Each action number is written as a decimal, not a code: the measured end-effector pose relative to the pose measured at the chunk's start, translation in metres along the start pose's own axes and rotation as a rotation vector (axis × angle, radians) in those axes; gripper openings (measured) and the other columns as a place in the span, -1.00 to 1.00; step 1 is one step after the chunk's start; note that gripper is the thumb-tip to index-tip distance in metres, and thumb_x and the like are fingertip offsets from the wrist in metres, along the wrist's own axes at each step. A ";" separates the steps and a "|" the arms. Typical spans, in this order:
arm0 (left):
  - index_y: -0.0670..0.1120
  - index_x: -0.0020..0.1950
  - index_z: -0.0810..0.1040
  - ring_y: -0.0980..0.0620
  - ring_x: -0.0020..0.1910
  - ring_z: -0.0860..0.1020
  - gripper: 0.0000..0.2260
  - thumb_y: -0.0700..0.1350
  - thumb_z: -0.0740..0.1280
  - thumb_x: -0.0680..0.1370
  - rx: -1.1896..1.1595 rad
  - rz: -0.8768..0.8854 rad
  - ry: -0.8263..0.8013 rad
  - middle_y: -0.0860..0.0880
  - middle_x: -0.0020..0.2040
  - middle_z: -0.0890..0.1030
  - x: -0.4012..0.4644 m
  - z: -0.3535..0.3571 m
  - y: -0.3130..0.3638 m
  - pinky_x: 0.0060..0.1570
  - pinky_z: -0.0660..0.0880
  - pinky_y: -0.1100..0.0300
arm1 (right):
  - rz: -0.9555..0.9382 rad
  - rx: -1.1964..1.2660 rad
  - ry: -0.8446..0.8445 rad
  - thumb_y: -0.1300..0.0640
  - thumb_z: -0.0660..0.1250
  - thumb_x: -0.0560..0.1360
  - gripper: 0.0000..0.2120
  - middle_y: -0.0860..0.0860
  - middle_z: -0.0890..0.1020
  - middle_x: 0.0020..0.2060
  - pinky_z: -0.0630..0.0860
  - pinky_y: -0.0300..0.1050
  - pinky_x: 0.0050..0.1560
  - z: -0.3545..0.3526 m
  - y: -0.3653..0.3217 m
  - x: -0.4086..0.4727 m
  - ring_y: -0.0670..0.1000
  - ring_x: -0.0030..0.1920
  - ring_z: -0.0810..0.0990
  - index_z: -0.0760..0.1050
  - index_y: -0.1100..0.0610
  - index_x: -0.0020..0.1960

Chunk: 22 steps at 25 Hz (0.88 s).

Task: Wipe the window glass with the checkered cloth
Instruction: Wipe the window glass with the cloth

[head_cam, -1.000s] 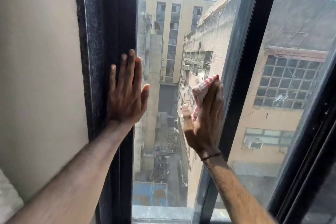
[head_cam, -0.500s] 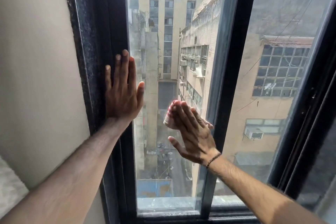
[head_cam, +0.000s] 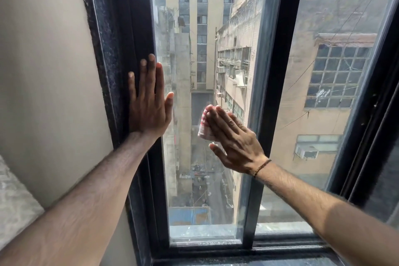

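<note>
A narrow pane of window glass point(head_cam: 200, 54) runs between two black frame bars. My right hand point(head_cam: 233, 138) lies flat against the middle of the pane and presses the red-and-white checkered cloth point(head_cam: 204, 124) onto it. Only the cloth's left edge shows past my fingers; the rest is hidden under the palm. My left hand point(head_cam: 149, 101) rests flat, fingers together and pointing up, on the black left frame point(head_cam: 121, 49), with its thumb over the edge of the glass. It holds nothing.
A second, wider pane point(head_cam: 323, 93) lies right of the black centre bar point(head_cam: 272, 71). A beige wall point(head_cam: 47, 71) stands at the left. The black sill point(head_cam: 237, 248) closes the bottom. Buildings and a deep alley show outside.
My right hand with the cloth slid from high beside the centre bar down and left to mid-pane, then held about there. My left hand stayed on the frame.
</note>
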<state>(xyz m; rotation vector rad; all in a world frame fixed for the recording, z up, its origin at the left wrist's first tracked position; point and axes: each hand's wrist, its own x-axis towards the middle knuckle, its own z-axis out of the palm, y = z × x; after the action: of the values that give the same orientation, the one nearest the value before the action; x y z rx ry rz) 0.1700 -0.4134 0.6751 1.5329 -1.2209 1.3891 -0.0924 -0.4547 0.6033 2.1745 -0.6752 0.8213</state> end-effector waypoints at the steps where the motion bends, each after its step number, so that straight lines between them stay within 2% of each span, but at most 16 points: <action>1: -0.15 0.75 0.02 -0.03 0.72 -0.15 -0.31 0.17 0.07 0.71 0.000 0.001 -0.005 -0.19 0.75 0.07 0.000 -0.001 0.000 0.67 -0.40 -0.03 | 0.103 0.005 0.050 -0.11 0.15 0.67 -0.28 0.26 0.14 0.68 0.22 0.26 0.64 -0.005 0.012 0.008 0.22 0.71 0.08 0.11 0.29 0.67; 3: -0.16 0.75 -0.01 -0.03 0.73 -0.19 -0.33 0.12 0.04 0.71 0.008 -0.011 0.004 -0.18 0.76 0.04 0.000 0.000 0.001 0.67 -0.40 -0.04 | 0.366 0.053 0.193 -0.10 0.12 0.66 -0.26 0.28 0.09 0.69 0.11 0.27 0.69 -0.017 0.027 0.048 0.24 0.71 0.05 0.07 0.32 0.67; 5: -0.15 0.75 -0.01 -0.02 0.73 -0.22 -0.34 0.10 0.06 0.71 0.029 -0.023 0.013 -0.17 0.76 0.04 -0.001 0.003 0.002 0.68 -0.39 -0.06 | 0.476 0.064 0.297 -0.12 0.10 0.68 -0.27 0.27 0.09 0.69 0.06 0.24 0.72 -0.023 0.017 0.086 0.23 0.71 0.04 0.05 0.30 0.68; 7: -0.15 0.75 0.00 -0.02 0.73 -0.22 -0.31 0.11 0.09 0.69 0.038 -0.020 0.011 -0.17 0.76 0.05 -0.002 0.004 0.003 0.69 -0.36 -0.07 | 0.317 0.051 0.280 -0.16 0.09 0.69 -0.28 0.24 0.12 0.69 0.12 0.23 0.70 -0.010 -0.001 0.084 0.20 0.71 0.07 0.08 0.26 0.68; 9: -0.15 0.75 0.00 -0.02 0.73 -0.21 -0.30 0.14 0.05 0.68 0.032 -0.016 -0.002 -0.17 0.76 0.06 -0.002 0.004 0.002 0.69 -0.34 -0.08 | 0.031 0.028 0.138 -0.16 0.14 0.69 -0.30 0.21 0.20 0.68 0.24 0.22 0.65 0.004 -0.013 0.041 0.17 0.70 0.14 0.16 0.24 0.67; 11: -0.15 0.75 0.01 -0.02 0.74 -0.21 -0.31 0.18 -0.04 0.69 0.027 -0.009 -0.003 -0.17 0.76 0.05 -0.002 0.004 0.002 0.70 -0.33 -0.08 | -0.122 -0.023 0.074 -0.05 0.24 0.68 -0.38 0.21 0.29 0.64 0.33 0.22 0.61 0.003 0.003 0.002 0.17 0.67 0.24 0.27 0.23 0.64; 12: -0.16 0.75 0.02 -0.03 0.74 -0.21 -0.31 0.18 -0.04 0.69 0.021 -0.005 0.000 -0.17 0.76 0.05 -0.003 0.004 0.001 0.70 -0.32 -0.09 | -0.105 -0.035 0.110 0.02 0.27 0.67 -0.41 0.22 0.31 0.63 0.34 0.24 0.61 0.001 0.018 -0.003 0.19 0.66 0.26 0.27 0.23 0.63; 14: -0.16 0.75 0.02 -0.04 0.75 -0.20 -0.30 0.15 0.02 0.67 0.014 -0.005 0.016 -0.17 0.76 0.04 -0.004 0.006 0.001 0.70 -0.30 -0.10 | 0.098 -0.003 0.226 0.10 0.25 0.68 -0.40 0.24 0.22 0.67 0.23 0.30 0.64 -0.007 0.041 0.020 0.21 0.68 0.19 0.18 0.26 0.65; 16: -0.16 0.75 0.00 -0.05 0.76 -0.18 -0.29 0.14 0.04 0.67 0.014 -0.007 0.026 -0.16 0.76 0.02 -0.005 0.009 0.002 0.71 -0.27 -0.11 | 0.341 0.095 0.369 0.12 0.20 0.71 -0.38 0.18 0.06 0.70 0.06 0.25 0.72 -0.014 0.045 0.067 0.20 0.71 0.08 0.08 0.26 0.68; 17: -0.16 0.75 0.01 -0.06 0.76 -0.16 -0.28 0.14 0.04 0.66 0.017 -0.004 0.026 -0.15 0.77 0.00 -0.006 0.010 0.003 0.71 -0.26 -0.12 | 0.387 0.122 0.427 0.13 0.19 0.72 -0.38 0.15 0.03 0.70 0.02 0.21 0.73 -0.013 0.037 0.086 0.19 0.72 0.06 0.04 0.25 0.69; 18: -0.16 0.75 0.02 -0.06 0.76 -0.15 -0.28 0.15 0.04 0.65 0.026 0.005 0.025 -0.13 0.77 -0.03 -0.005 0.011 0.002 0.71 -0.26 -0.12 | 0.364 0.117 0.464 0.14 0.19 0.73 -0.38 0.15 0.06 0.70 0.03 0.18 0.73 -0.010 0.026 0.099 0.18 0.71 0.08 0.02 0.23 0.69; 20: -0.15 0.75 0.04 -0.05 0.76 -0.17 -0.28 0.18 -0.01 0.66 0.042 -0.003 0.003 -0.10 0.77 -0.09 -0.004 0.008 0.001 0.71 -0.27 -0.11 | 0.166 0.044 0.416 0.19 0.26 0.71 -0.37 0.18 0.21 0.68 0.15 0.16 0.71 -0.002 0.005 0.098 0.17 0.70 0.17 0.06 0.19 0.69; 22: -0.15 0.76 0.01 -0.05 0.75 -0.20 -0.30 0.16 -0.04 0.68 0.020 0.003 -0.045 -0.11 0.76 -0.11 -0.002 0.000 0.001 0.70 -0.30 -0.12 | -0.047 -0.001 0.341 0.27 0.37 0.64 -0.40 0.18 0.38 0.60 0.36 0.15 0.62 -0.009 0.001 0.073 0.16 0.64 0.32 0.27 0.19 0.63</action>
<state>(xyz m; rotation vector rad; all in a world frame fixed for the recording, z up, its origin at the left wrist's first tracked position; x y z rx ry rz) 0.1686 -0.4132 0.6731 1.5844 -1.2396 1.3795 -0.0476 -0.4642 0.6604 1.9740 -0.4497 1.1309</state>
